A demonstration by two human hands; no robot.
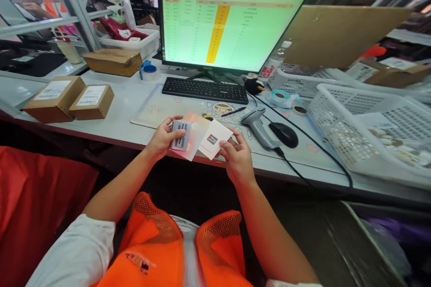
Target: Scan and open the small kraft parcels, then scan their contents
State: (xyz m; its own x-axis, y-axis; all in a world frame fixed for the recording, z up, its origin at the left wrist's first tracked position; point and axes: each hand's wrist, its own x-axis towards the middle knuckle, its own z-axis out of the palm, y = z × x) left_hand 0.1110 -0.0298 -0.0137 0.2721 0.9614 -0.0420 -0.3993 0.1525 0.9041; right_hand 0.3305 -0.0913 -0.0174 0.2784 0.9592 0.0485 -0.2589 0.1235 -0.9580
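Note:
Between thumb and fingers, my left hand (167, 137) grips a small grey packet with a dark printed label (181, 134). A pinkish, partly see-through card (195, 136) fans out from behind that packet, its left part covered. My right hand (237, 150) pinches a white card with a small dark printed patch (211, 140) by its right side. The white card overlaps the pinkish one, and all are held just above the desk's front edge. The print is too small to read.
A keyboard (205, 90), a barcode scanner (259, 128), a black mouse (283, 135) and a pen (233, 111) lie on the desk below a monitor (191, 22). Small cardboard boxes (92, 101) stand left; a white plastic basket (336, 121) is right. The scanner's cable trails over the front edge.

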